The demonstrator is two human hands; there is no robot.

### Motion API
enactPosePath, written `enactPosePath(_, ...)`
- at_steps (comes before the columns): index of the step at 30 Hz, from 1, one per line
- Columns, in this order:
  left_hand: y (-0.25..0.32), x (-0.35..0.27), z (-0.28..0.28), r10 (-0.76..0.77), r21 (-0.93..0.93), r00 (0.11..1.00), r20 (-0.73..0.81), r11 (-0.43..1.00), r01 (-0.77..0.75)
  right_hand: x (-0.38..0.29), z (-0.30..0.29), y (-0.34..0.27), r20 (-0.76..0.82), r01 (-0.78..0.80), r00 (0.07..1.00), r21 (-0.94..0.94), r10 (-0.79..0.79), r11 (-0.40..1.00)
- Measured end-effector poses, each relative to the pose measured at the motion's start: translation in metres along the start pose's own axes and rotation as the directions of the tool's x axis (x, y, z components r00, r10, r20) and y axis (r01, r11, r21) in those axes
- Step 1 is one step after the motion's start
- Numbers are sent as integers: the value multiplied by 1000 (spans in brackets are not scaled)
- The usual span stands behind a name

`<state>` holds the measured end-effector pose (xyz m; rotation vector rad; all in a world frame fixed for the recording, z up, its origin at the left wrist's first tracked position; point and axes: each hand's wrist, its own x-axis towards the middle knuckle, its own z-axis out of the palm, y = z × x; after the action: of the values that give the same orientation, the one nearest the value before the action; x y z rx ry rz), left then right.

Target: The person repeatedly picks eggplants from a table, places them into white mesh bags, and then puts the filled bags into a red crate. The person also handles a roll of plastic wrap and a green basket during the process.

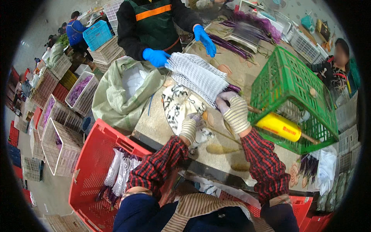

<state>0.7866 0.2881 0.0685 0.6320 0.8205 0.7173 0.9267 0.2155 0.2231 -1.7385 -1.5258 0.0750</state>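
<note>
A white foam net sleeve (200, 76) lies slanting across the table, with a purple eggplant (234, 88) showing at its right end. My right hand (232, 111), in a striped knit glove, pinches the sleeve's near end. My left hand (191, 126), gloved alike, has its fingers curled at a black-and-white patterned cloth (173, 107); whether it grips the cloth is unclear. Across the table, a co-worker's blue-gloved hand (156, 57) holds the sleeve's far end. That person's other blue-gloved hand (205, 40) is apart from it, above the table.
At right, a green crate (292, 69) stands on the table with a yellow roll (278, 127) on a rod. Loose eggplants (229, 46) lie at the back. A red crate (89, 168) at my left holds netted eggplants (120, 171). Beside the table stands an open woven sack (111, 95).
</note>
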Motion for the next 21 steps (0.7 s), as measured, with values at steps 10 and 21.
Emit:
enactPosePath(10,11,109,-8,-55,-356,997,63,932,74,117,92,31,442,-92,801,-577,405,811)
enactPosePath(21,42,56,33,158,-399,978,138,912,-91,84,96,30,458,-201,826,-306,329,931)
